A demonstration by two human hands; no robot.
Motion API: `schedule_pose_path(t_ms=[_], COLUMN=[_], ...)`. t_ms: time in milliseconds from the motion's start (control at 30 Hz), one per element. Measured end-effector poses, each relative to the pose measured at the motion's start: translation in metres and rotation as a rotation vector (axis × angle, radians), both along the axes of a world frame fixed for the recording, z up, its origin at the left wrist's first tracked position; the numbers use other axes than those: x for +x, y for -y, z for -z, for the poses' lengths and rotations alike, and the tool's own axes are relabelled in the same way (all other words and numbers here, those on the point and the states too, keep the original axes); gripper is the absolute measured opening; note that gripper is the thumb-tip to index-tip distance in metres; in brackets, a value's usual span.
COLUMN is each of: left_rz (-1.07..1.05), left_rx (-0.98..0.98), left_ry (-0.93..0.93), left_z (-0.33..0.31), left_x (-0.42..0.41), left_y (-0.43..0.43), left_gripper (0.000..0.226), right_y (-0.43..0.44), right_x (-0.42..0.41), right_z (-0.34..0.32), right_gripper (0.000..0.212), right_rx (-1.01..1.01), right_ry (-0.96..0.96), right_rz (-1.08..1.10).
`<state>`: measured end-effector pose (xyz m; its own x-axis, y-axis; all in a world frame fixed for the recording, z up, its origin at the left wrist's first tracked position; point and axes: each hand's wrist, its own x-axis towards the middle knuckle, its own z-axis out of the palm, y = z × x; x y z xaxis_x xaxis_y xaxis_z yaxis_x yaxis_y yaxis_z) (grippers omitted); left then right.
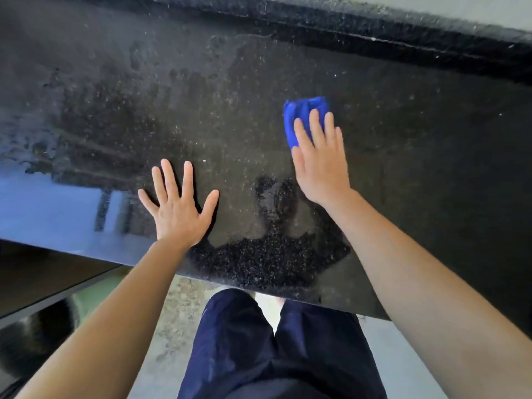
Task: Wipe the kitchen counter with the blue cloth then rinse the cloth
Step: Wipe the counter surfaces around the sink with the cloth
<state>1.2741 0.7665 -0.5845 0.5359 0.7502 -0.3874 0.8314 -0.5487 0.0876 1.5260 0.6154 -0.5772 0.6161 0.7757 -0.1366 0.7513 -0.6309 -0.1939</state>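
1. Right hand [318, 162] flat on the blue cloth [302, 116], fingers together, pressing it onto the counter [403, 156]; not gripping.
2. Cloth bunched, mid-counter, well short of the raised back edge [374, 33].
3. Left hand [175, 208] empty, fingers splayed, palm down near the counter's front edge.
4. Wet streaks [100, 125] to the left.

Bunched blue cloth [302, 116] lies on the wet, speckled black counter [230, 96]

Dim daylight, left glare, slight blur
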Motion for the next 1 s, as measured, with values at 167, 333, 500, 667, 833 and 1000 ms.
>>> schedule_pose_path(t_ms=[167,333,500,667,833,1000], left_rz=[0.002,0.015,0.033,0.05,0.069,0.127], left_rx=[0.017,0.004,-0.008,-0.027,-0.042,-0.125], left_ry=[-0.013,-0.029,-0.038,-0.035,-0.035,0.102], left_z=[0.002,-0.001,-0.002,-0.003,-0.002,-0.007], left_x=[0.001,0.002,0.002,0.001,-0.001,-0.015], left_y=[-0.002,-0.002,-0.004,-0.007,-0.009,-0.015], left_gripper=[0.081,0.081,0.081,0.083,0.083,0.081], right_y=[0.079,0.095,0.068,0.01,0.009,0.073], right_x=[-0.109,-0.03,0.075,0.02,-0.129,-0.223], right_z=[-0.006,-0.009,-0.003,0.0,0.0,-0.002], right_gripper=[0.05,0.045,0.056,0.057,0.054,0.053], right_rx=[-0.039,-0.121,-0.126,-0.109,-0.048,-0.137], right_ry=[-0.186,0.018,-0.029,0.007,-0.039,-0.042], right_rz=[-0.756,-0.659,0.154,0.298,0.089,-0.154])
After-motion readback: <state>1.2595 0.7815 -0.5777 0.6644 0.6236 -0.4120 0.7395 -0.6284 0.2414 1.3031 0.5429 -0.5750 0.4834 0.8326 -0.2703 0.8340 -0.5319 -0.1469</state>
